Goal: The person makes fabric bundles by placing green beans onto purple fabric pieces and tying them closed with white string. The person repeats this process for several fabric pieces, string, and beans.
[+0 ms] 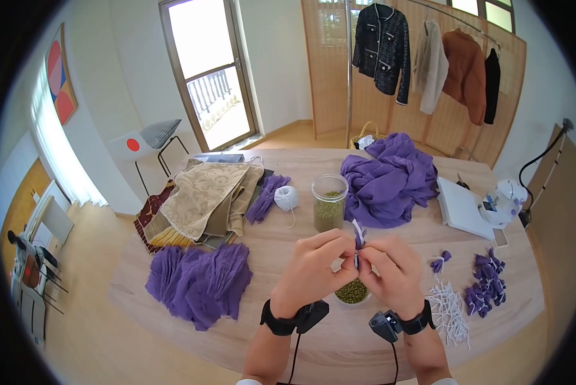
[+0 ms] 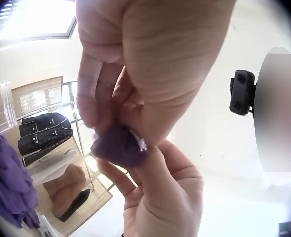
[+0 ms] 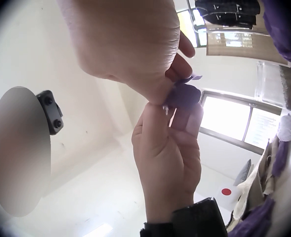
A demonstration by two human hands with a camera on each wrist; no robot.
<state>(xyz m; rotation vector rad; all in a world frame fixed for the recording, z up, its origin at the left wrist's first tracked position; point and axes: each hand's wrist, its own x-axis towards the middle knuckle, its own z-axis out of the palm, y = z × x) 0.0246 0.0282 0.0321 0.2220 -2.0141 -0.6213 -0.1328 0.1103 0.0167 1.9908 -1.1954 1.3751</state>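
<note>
We seem to be in a sewing room: cloth (image 1: 204, 199), yarn (image 1: 286, 198) and an apparent sewing machine (image 1: 507, 200) share our table (image 1: 329, 340), near racked clothes (image 1: 431, 67).

the left forearm (image 1: 267, 355) slants up and to the right in the head view, and the right forearm (image 1: 427, 356) slants up and to the left, both bare above the cuffs. the left hand (image 1: 317, 269) and the right hand (image 1: 394, 274) come together in front of the body, fingertips meeting or nearly so. the knuckles are bent, and the thumb and index finger of each hand close in a pinch. the wrists sit well apart, lower than the fingertips in the head view.
</note>
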